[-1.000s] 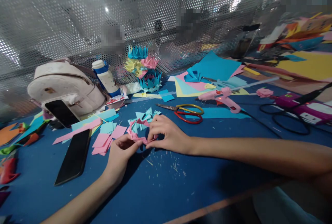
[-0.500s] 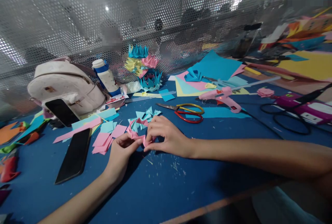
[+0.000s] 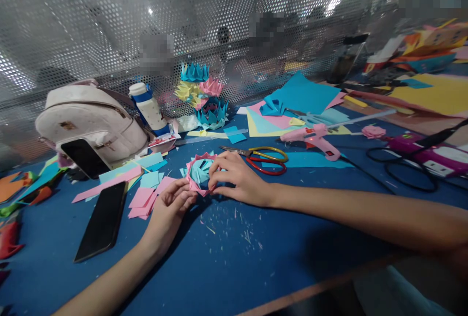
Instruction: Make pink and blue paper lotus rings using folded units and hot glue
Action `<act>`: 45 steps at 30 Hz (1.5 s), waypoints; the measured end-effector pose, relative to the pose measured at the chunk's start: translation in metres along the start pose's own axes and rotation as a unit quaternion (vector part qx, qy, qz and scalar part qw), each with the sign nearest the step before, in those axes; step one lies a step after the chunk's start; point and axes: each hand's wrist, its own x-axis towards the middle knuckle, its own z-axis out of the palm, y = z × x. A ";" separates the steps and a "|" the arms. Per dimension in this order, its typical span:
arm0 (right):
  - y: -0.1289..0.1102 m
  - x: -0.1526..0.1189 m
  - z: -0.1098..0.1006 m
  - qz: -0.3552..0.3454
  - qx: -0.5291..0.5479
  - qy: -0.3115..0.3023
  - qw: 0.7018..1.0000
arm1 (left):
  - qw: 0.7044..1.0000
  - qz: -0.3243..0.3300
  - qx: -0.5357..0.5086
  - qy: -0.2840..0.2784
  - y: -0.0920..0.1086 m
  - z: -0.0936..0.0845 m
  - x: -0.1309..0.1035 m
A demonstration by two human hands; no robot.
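Note:
A ring of folded pink paper (image 3: 197, 188) is held between both hands, with light blue folded pieces (image 3: 200, 170) showing inside and behind it. My left hand (image 3: 171, 208) grips the ring's left edge between thumb and fingers. On its right side, my right hand (image 3: 237, 179) pinches the ring, its fingers curled over the edge. Pink paper squares (image 3: 142, 203) lie just left of my left hand. Scissors with red and yellow handles (image 3: 268, 159) rest beyond my right hand.
A black phone (image 3: 101, 223) lies at left, near a white backpack (image 3: 91, 116) and a bottle (image 3: 149, 108). Folded paper flowers (image 3: 210, 111) stand by the mesh screen. At right are a pink glue gun (image 3: 312, 138), its cable and a purple power strip (image 3: 431, 157).
The pink paper has turned from a low strip between the fingers into a raised round ring, further up the picture. Both hands have shifted slightly up with it.

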 end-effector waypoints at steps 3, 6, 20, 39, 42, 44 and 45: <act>0.001 -0.001 0.000 -0.012 -0.009 -0.010 1.000 | 1.000 -0.011 -0.010 -0.023 0.002 -0.002 0.003; 0.000 -0.001 0.000 -0.017 -0.010 -0.014 1.000 | 0.998 -0.028 0.004 -0.055 0.004 -0.004 0.004; -0.002 -0.003 0.000 -0.036 -0.001 -0.035 0.999 | 0.986 -0.014 0.095 -0.136 0.011 -0.005 -0.002; -0.007 0.000 -0.001 -0.020 -0.003 -0.010 1.000 | 0.990 0.015 0.089 -0.107 0.004 -0.007 -0.002; -0.001 -0.001 -0.003 -0.053 -0.065 0.001 0.996 | 0.993 0.028 0.081 -0.086 0.009 -0.005 -0.001; 0.003 -0.002 -0.006 -0.097 -0.142 0.013 0.985 | 0.986 0.067 0.130 -0.085 0.014 -0.004 0.000; 0.005 -0.003 -0.007 -0.125 -0.187 0.022 0.974 | 0.975 0.095 0.173 -0.097 0.017 -0.004 0.000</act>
